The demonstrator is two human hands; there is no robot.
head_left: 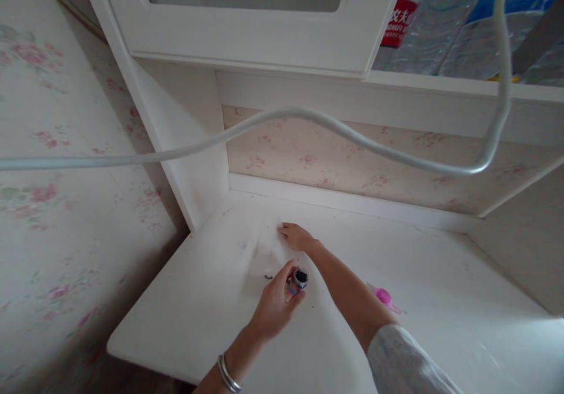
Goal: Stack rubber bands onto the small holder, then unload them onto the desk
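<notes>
My left hand (273,306), with a silver bangle at the wrist, is wrapped round a small clear bottle (294,288). The bottle's round mouth faces up towards me and shows something black inside. Farther back, my right hand (296,235) reaches down to the white desktop (379,241), thumb and fingers drawn together at its surface. Whatever they pinch, if anything, is too small to make out. A little black piece (268,276) lies left of the bottle, and tiny dark specks are scattered around both hands.
On the desk right of my right forearm lies a pink plastic item (384,296) with a loop. A pale cable (291,114) crosses the view above the desk. Overhead are a white cabinet (247,36) and a shelf with packed water bottles (440,30). Flowered wallpaper (57,218) is at left.
</notes>
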